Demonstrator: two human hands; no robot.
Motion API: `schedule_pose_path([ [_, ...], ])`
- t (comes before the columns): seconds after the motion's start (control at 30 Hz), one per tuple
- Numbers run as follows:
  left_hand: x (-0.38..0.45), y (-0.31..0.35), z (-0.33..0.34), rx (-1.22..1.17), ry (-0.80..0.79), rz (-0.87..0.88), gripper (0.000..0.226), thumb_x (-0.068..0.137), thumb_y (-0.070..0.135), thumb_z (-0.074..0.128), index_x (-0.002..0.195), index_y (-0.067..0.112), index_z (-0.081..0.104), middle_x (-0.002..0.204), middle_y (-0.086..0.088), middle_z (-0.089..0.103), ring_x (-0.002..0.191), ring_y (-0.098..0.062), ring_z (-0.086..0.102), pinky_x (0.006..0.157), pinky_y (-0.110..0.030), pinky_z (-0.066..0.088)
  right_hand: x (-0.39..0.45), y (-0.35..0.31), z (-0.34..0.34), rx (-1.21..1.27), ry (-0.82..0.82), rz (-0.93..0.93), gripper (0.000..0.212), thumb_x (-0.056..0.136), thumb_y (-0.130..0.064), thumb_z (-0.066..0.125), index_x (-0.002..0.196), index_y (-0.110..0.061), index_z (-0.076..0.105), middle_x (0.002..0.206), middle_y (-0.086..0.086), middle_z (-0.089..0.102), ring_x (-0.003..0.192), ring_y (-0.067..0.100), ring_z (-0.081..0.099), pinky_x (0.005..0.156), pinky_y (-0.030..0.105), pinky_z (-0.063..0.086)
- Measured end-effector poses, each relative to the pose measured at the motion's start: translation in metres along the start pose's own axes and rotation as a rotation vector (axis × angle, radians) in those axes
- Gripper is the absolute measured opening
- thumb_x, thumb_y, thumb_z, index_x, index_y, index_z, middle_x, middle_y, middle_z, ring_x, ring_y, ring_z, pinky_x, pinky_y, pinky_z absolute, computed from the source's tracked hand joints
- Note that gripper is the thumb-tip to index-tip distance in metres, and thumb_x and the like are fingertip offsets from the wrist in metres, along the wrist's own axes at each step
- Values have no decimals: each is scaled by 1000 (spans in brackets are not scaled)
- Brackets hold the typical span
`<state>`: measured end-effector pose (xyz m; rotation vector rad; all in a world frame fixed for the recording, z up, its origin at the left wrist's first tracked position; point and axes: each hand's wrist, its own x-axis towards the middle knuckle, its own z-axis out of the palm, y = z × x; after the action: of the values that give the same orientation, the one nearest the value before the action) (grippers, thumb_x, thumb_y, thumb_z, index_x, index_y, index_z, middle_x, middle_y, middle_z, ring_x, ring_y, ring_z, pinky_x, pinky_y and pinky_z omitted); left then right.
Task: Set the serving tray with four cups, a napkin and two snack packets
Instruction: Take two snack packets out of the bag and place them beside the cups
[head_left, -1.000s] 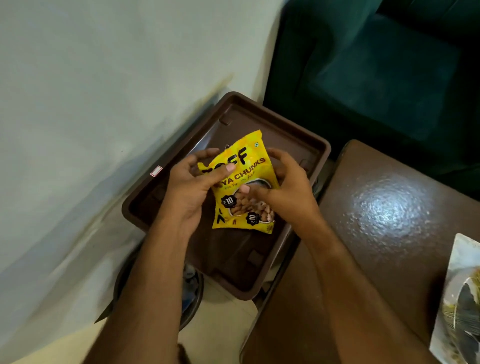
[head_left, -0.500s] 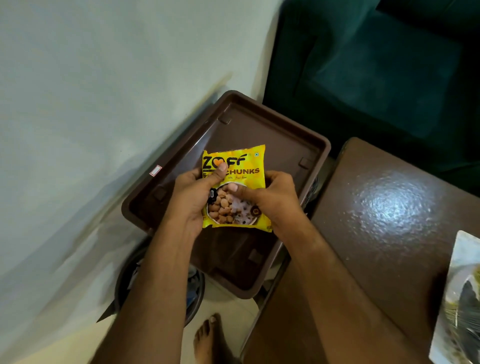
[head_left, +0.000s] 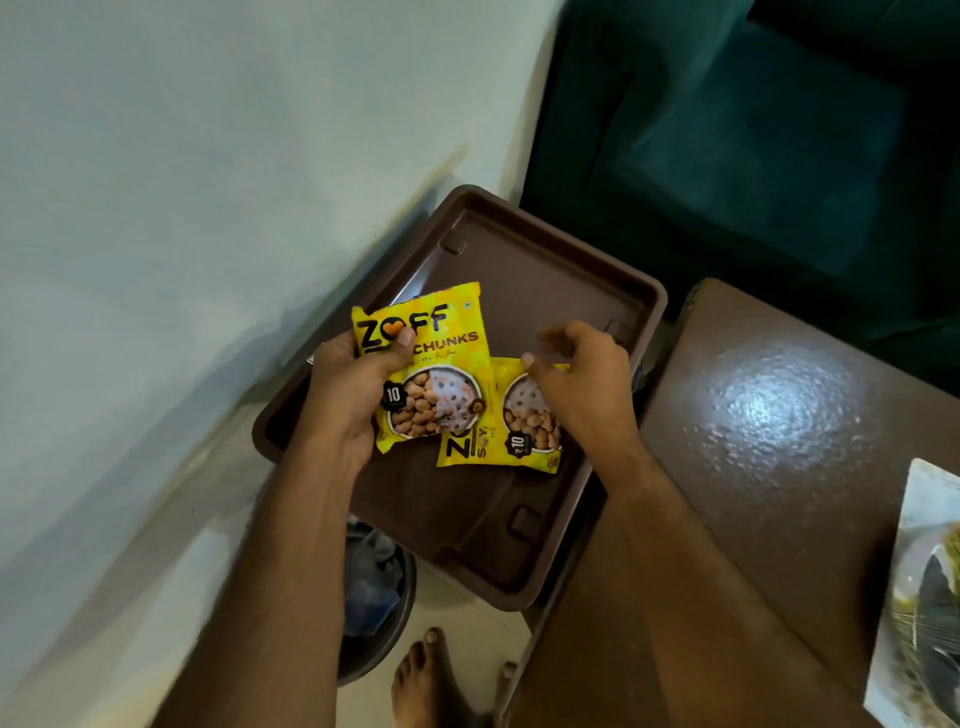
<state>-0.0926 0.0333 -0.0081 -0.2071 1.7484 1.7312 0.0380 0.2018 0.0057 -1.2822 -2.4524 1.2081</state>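
Observation:
The brown serving tray (head_left: 645, 296) sits beside the wall, with no cups or napkin on it. My left hand (head_left: 349, 400) is shut on a yellow snack packet (head_left: 441, 374), thumb pressed on its upper left corner, holding it just over the tray. A second yellow snack packet (head_left: 511, 441) lies flat on the tray floor, partly tucked under the first one's lower right corner. My right hand (head_left: 582, 387) hovers over this second packet's right half with its fingers loosely spread and blurred, holding nothing.
A glossy brown table (head_left: 779, 415) stands right of the tray, with a printed mat (head_left: 924, 597) at its right edge. A dark green sofa (head_left: 727, 130) fills the back right. Below the tray are a round bin (head_left: 374, 597) and my bare foot (head_left: 426, 675).
Both hands held the packets together as one stack. Now they are apart: my left hand keeps one, and my right hand has let the other go onto the tray.

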Motion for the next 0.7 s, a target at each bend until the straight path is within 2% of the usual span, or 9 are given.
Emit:
schedule_pose_path([
  [0.1, 6, 1, -4, 12, 17, 2, 7, 93, 13, 74, 89, 18, 76, 89, 1, 83, 82, -19, 81, 61, -31, 63, -5, -1, 4, -284, -119, -28, 86, 70, -46, 90, 142, -19, 51, 139, 10, 52, 133, 31, 41, 105, 43, 44],
  [0.17, 9, 1, -5, 22, 21, 6, 8, 93, 13, 74, 87, 19, 76, 89, 1, 83, 82, -20, 81, 66, -34, 64, -8, -4, 9, -308, -194, 65, 115, 60, -52, 94, 152, -20, 33, 147, 14, 35, 138, 37, 34, 108, 49, 43],
  [0.23, 10, 0, -5, 35, 26, 3, 7, 91, 16, 77, 86, 20, 76, 92, -3, 83, 84, -26, 81, 74, -41, 65, -11, -7, 14, -331, -245, 126, 131, 56, -50, 97, 157, -19, 19, 149, 17, 28, 139, 41, 35, 109, 49, 43],
  [0.33, 11, 0, -8, 36, 23, -5, 6, 91, 17, 77, 86, 20, 77, 90, -4, 83, 81, -28, 81, 71, -43, 65, -13, -10, 19, -346, -262, 182, 139, 55, -37, 100, 159, -19, 9, 149, 21, 27, 134, 46, 45, 105, 48, 48],
  [0.43, 12, 0, -10, 38, 16, -13, 7, 91, 17, 77, 85, 20, 77, 90, -4, 83, 81, -28, 81, 70, -42, 65, -12, -9, 20, -260, -207, 237, 125, 59, -24, 98, 154, -13, 18, 142, 20, 42, 127, 42, 53, 98, 43, 51],
  [0.5, 12, 0, -11, 43, 11, -20, 3, 91, 18, 77, 88, 19, 77, 92, -5, 83, 82, -30, 81, 73, -45, 64, -11, -6, 18, -165, -121, 251, 91, 65, -15, 91, 137, -11, 36, 129, 16, 59, 116, 37, 63, 89, 40, 55],
  [0.6, 12, -1, -12, 39, 4, -28, 4, 91, 18, 77, 86, 20, 77, 91, -5, 83, 80, -29, 81, 70, -44, 65, -8, -4, 18, -42, -37, 316, 42, 75, -15, 76, 110, -14, 52, 113, 9, 66, 98, 28, 67, 83, 39, 60],
  [0.67, 12, -2, -12, 34, -8, -38, 3, 91, 18, 77, 88, 19, 77, 93, -6, 83, 82, -30, 81, 72, -46, 65, -5, -3, 18, 15, -47, 359, 25, 80, -15, 69, 104, -11, 64, 110, 10, 70, 99, 30, 70, 86, 46, 62],
  [0.7, 11, -2, -13, 31, -13, -43, 1, 91, 18, 77, 90, 19, 77, 94, -6, 83, 83, -31, 81, 74, -47, 66, -4, -4, 17, 30, -82, 364, 23, 81, -16, 70, 104, -13, 67, 110, 10, 71, 100, 31, 71, 85, 48, 62],
])
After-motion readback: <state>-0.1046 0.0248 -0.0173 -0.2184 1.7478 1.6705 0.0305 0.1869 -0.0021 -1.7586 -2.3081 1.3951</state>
